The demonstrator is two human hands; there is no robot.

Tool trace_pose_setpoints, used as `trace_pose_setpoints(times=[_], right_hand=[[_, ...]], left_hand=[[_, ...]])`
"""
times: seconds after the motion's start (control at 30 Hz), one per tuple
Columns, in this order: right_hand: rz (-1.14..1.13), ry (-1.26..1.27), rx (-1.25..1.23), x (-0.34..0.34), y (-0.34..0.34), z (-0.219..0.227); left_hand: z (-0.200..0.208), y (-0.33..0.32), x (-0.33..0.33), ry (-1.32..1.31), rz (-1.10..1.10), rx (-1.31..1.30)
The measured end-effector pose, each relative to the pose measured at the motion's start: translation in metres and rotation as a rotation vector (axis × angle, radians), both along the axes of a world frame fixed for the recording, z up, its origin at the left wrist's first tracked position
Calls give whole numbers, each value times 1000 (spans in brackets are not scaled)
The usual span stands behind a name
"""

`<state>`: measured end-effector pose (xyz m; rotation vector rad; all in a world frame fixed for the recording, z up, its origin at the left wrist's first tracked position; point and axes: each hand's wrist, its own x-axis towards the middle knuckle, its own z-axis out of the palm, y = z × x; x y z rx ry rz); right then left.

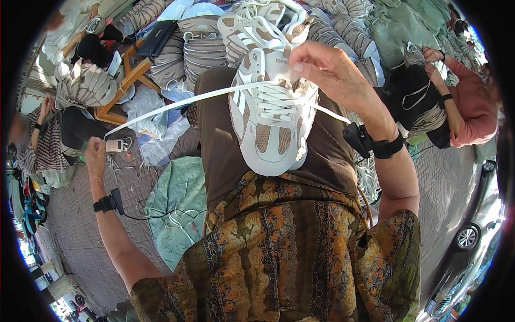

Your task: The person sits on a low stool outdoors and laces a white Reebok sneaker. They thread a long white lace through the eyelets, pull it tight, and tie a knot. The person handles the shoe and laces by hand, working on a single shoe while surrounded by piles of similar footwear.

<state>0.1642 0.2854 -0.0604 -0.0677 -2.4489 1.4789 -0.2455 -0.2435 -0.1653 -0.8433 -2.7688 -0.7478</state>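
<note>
Keeping the white lace (pixel 188 100) untwisted appears advisable, left fingers (pixel 95 148) pinching it, right fingers (pixel 315 52) at the sneaker (pixel 264 138), grip undetermined.

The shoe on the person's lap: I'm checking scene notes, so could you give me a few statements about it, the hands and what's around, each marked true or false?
1. The left hand holds one end of a white lace out to the side. True.
2. The shoe has its toe pointing away from the person. False: the toe points toward the person's body.
3. The right hand is near the shoe's tongue. True.
4. The wooden frame is to the right of the shoe. False: it is to the left.
5. Each wrist wears a black band. True.
</note>
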Motion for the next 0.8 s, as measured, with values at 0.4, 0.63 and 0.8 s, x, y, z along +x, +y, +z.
trace_pose_setpoints(times=[0.4, 0.63, 0.8], right_hand=[[-326, -42, 455, 37, -3, -40], [-270, -80, 305, 51, -15, -57], [-211, -92, -18, 56, -12, -57]], left_hand=[[-44, -54, -52, 88, 167, -84], [-75, 92, 11, -40, -164, -154], [14, 221, 129, -231, -461, 89]])
